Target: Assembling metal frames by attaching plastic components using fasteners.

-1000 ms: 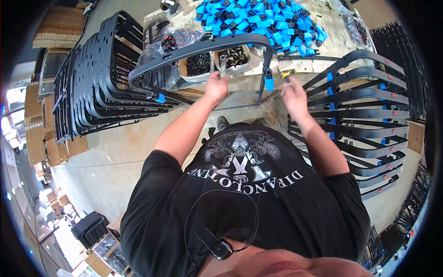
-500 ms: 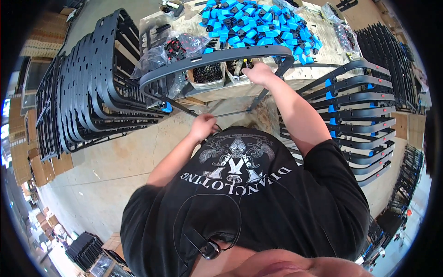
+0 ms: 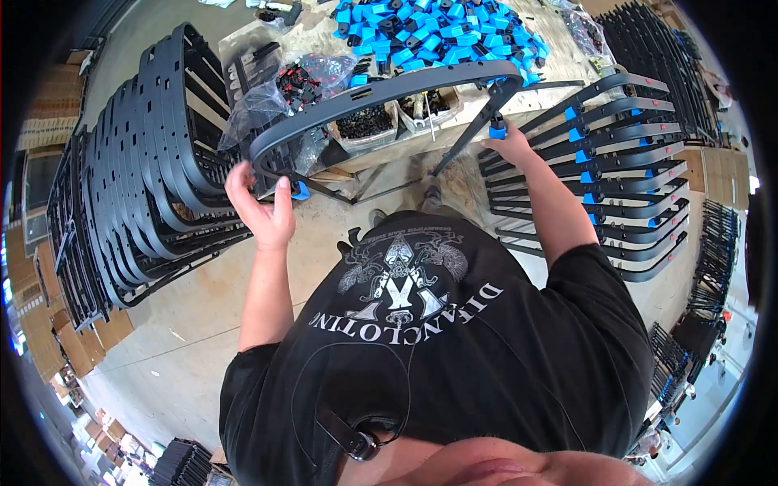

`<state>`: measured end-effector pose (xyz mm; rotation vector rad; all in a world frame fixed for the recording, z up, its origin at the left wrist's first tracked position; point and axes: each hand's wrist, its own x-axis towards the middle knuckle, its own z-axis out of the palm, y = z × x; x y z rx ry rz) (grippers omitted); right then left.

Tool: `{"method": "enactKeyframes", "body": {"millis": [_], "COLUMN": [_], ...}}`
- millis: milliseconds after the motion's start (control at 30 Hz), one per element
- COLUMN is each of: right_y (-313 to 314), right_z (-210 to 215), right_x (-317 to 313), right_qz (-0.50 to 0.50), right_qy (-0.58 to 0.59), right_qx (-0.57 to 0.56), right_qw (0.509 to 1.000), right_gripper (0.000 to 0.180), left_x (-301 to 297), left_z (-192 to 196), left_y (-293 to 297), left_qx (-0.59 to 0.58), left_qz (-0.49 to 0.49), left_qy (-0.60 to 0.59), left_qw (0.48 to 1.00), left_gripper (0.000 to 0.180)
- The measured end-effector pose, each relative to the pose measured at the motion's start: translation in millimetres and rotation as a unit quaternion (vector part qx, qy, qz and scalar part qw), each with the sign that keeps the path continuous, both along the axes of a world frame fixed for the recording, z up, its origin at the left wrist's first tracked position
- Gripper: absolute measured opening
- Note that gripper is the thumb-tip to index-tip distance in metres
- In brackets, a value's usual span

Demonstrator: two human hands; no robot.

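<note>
A curved black frame stands in front of me at the table's edge, its rounded top bar arching across. Blue corner pieces sit low on both sides, a left one and a right one. My left hand is open beside the frame's left bend, thumb and fingers apart. At the right side my right hand is closed around the frame by the blue piece; part of its fingers is hidden. Behind the top bar, a thin screwdriver-like tool leans in a bin of small black parts.
Blue plastic pieces are heaped on the worktable. Red-and-black parts lie in clear plastic near another bin of black fasteners. Black frames are stacked to my left, and blue-fitted frames to my right.
My right hand has left the parts bin, drawing back to the frame's right side. My left hand has risen leftward from near my waist to the frame's left bend and opened.
</note>
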<state>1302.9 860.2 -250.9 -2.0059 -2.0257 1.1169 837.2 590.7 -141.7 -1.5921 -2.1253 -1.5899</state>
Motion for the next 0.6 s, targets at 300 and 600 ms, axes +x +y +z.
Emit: {"method": "enactKeyframes", "body": {"millis": [300, 600], "right_y": [12, 25], "right_z": [-44, -103], "right_x": [2, -11], "right_qz": [0.0, 0.052], "right_qy": [0.031, 0.184], "right_qx": [0.013, 0.159], "right_qw": [0.999, 0.969], "right_gripper": [0.043, 0.038], "left_x": [9, 5], "left_z": [78, 70], "left_y": [93, 98], "left_qx": [-0.246, -0.249], "left_qz": [0.004, -0.011], "left_qy": [0.088, 0.106], "left_qw": [0.965, 0.963], "left_gripper": [0.042, 0.04]}}
